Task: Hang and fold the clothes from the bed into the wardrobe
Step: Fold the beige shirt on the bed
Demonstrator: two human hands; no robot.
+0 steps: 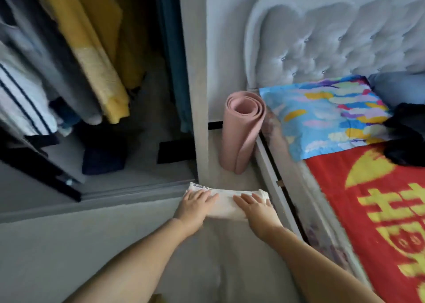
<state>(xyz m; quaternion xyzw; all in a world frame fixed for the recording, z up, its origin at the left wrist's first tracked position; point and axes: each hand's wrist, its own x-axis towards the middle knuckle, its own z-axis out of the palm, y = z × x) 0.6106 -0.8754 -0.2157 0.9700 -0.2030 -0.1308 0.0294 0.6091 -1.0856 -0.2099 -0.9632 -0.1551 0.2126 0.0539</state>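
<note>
A folded white garment (226, 201) with a bit of blue print at its left end is held out in front of me, between the wardrobe and the bed. My left hand (195, 205) grips its left half and my right hand (255, 207) grips its right half, fingers on top. The open wardrobe (193, 95) fills the left side, with yellow (92, 49), grey and striped clothes hanging inside. On the bed (379, 210) at the right lies a dark garment (407, 139).
A rolled pink mat (241, 130) stands on the floor between the wardrobe's side panel and the bed frame. A colourful pillow (326, 116) and a red-and-yellow cover lie on the bed. Dark folded items (103, 157) sit on the wardrobe floor.
</note>
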